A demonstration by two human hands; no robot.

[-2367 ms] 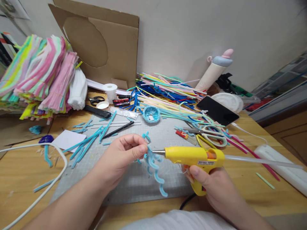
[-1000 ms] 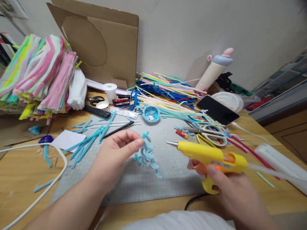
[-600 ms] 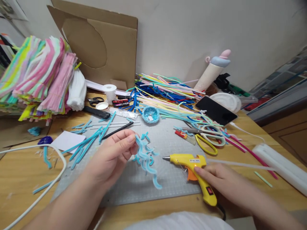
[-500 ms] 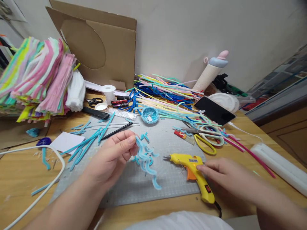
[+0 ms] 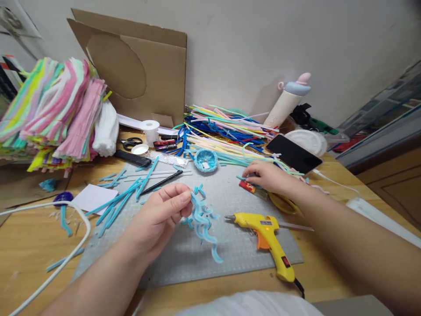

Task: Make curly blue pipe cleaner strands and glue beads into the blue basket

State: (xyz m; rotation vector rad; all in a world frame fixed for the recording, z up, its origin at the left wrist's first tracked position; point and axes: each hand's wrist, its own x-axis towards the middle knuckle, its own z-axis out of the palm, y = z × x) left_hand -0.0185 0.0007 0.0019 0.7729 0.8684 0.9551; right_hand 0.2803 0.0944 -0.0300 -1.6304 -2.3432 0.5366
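Note:
My left hand pinches a bundle of curled light-blue pipe cleaner pieces and holds it just above the grey cutting mat. My right hand reaches across the mat's far right edge, next to a red tube. Its fingertips are closed on a short blue pipe cleaner bit, and it covers most of the scissors. The yellow glue gun lies on the mat with its nozzle pointing left at the bundle. Neither hand touches it.
Loose coloured pipe cleaners are piled at the back, beside a small blue woven cup. A black phone, a bottle, cardboard and pastel bundles ring the desk. Cut blue pieces lie to the left.
My right hand set the glue gun down on the mat, let go of it, and moved up toward the scissors and blue bits. My left hand kept holding the blue bundle.

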